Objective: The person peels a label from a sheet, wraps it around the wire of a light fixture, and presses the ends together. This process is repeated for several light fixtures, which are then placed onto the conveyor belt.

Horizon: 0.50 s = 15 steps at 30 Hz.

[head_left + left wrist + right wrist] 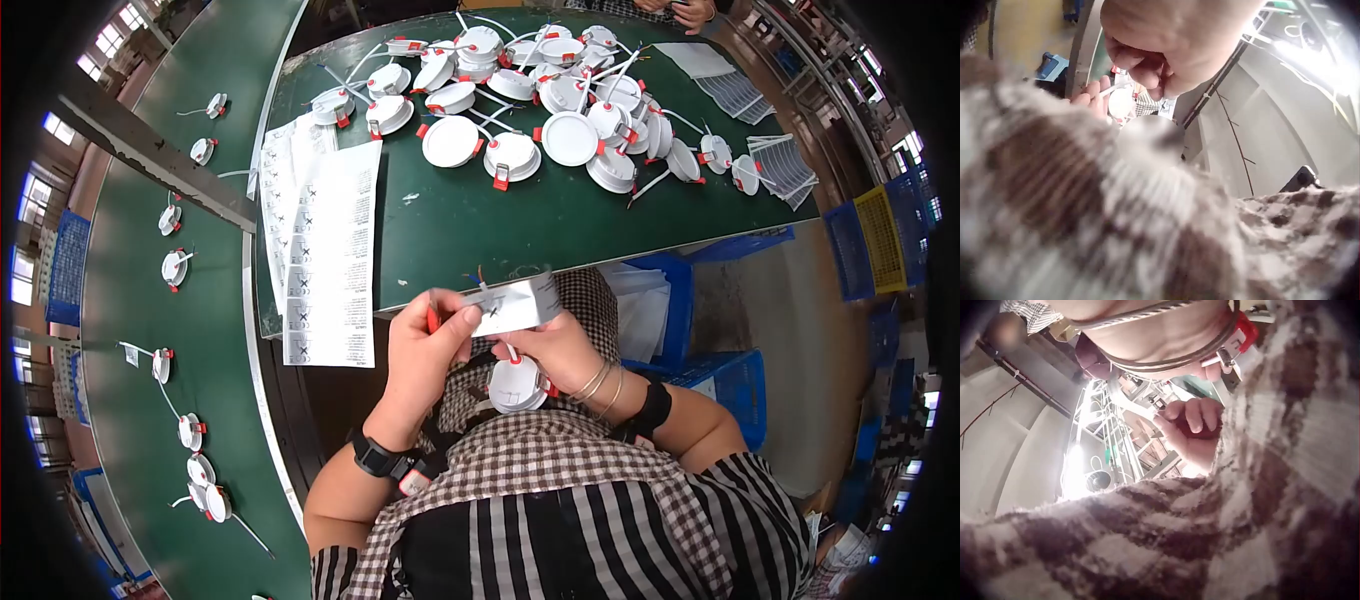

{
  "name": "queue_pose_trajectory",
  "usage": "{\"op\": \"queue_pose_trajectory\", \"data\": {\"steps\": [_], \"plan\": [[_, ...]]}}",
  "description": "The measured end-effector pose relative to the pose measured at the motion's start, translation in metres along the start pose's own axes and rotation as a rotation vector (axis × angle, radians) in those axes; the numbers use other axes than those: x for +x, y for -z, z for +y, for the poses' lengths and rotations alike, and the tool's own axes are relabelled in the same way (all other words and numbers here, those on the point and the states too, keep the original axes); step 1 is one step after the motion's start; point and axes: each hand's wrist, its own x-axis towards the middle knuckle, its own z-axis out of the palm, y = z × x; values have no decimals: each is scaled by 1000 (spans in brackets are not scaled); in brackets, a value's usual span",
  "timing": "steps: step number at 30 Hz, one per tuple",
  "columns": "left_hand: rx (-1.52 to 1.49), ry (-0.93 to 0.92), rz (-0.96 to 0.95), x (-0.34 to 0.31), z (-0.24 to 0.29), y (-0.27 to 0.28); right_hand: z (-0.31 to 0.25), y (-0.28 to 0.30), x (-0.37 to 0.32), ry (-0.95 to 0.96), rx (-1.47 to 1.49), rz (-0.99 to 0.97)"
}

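Observation:
In the head view both hands meet just in front of the green table's near edge (450,290). My left hand (432,340) pinches the left end of a white paper label (520,303) with its thumb, and a red part shows by its fingers. My right hand (553,348) grips a white round downlight (516,386) with red spring clips, and the label's other end lies over its fingers. The left wrist view shows the left hand (1166,44) with curled fingers above the downlight (1121,103). A red clip (1244,331) appears beside the bracelets in the right wrist view.
Several white downlights (560,110) with red clips and wires are heaped at the table's far side. Printed label sheets (325,250) lie at its left. A green conveyor (150,330) on the left carries spaced downlights. Blue crates (725,375) stand to my right.

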Motion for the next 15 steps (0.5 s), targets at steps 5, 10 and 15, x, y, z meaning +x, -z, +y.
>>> {"op": "queue_pose_trajectory", "data": {"steps": [5,10,15], "plan": [[37,80,53,27,7,-4,-5,-5,-7,29,-77,-79],[60,-116,140,19,18,-9,-14,10,2,65,52,4],[115,-118,24,-11,16,-13,-18,13,4,89,175,84]]}}
